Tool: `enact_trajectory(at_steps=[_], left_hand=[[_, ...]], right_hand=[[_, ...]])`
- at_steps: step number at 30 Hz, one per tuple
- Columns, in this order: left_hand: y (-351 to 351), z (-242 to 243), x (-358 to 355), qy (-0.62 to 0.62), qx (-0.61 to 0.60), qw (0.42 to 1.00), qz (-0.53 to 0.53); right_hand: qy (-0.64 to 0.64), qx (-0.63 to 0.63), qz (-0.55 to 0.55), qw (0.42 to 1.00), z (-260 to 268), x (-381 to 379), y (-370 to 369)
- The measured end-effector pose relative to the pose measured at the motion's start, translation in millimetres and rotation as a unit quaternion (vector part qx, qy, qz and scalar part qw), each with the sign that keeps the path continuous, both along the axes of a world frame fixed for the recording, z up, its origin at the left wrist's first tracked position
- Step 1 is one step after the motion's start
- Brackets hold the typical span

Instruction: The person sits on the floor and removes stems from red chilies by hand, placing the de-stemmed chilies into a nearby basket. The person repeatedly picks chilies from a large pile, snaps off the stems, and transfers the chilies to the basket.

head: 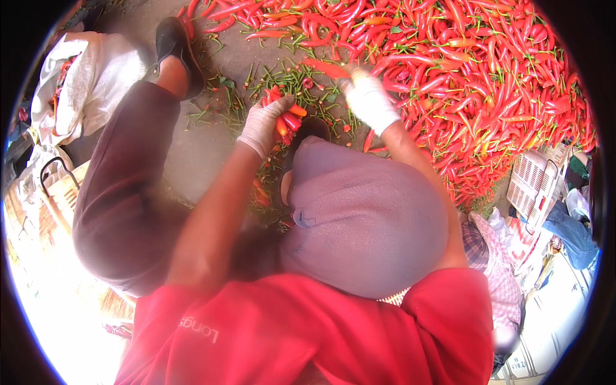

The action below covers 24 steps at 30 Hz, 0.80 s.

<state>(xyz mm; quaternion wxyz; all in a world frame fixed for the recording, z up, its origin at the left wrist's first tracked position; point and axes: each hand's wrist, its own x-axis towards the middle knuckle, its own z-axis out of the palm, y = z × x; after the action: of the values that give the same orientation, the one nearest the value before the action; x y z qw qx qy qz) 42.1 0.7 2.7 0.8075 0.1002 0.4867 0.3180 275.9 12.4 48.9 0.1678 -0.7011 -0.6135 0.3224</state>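
Note:
My left hand (267,119), in a pale wrap that leaves the fingertips bare, is closed around a bunch of red and orange chili peppers (289,123). My right hand (368,94), in a white wrap and somewhat blurred, holds a red chili pepper (327,68) that points to the left. Cut-off green pepper stems (293,79) lie scattered on the ground between and beyond my hands. Beside my right hand a large heap of red chili peppers (462,86), many with green stems, spreads to the upper right.
A white woven sack (96,72) with peppers inside stands at the upper left. Below it is a crate with a black handle (60,192). Another plastic crate (532,183) and a person in a pink patterned garment (503,284) are at the right. My bent legs flank the work area.

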Motion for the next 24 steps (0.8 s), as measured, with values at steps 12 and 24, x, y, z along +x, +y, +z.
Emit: enact_trajectory(at_steps=[12,24], left_hand=[[-11,-8,-8,-0.128,-0.118,0.984,-0.025],[7,15,-11,-0.019,-0.015,0.987,-0.162]], right_hand=[[-0.135,-0.119,0.275,0.944,16,-45,-34],[-0.135,-0.142,0.346,0.918,17,-44,-41]])
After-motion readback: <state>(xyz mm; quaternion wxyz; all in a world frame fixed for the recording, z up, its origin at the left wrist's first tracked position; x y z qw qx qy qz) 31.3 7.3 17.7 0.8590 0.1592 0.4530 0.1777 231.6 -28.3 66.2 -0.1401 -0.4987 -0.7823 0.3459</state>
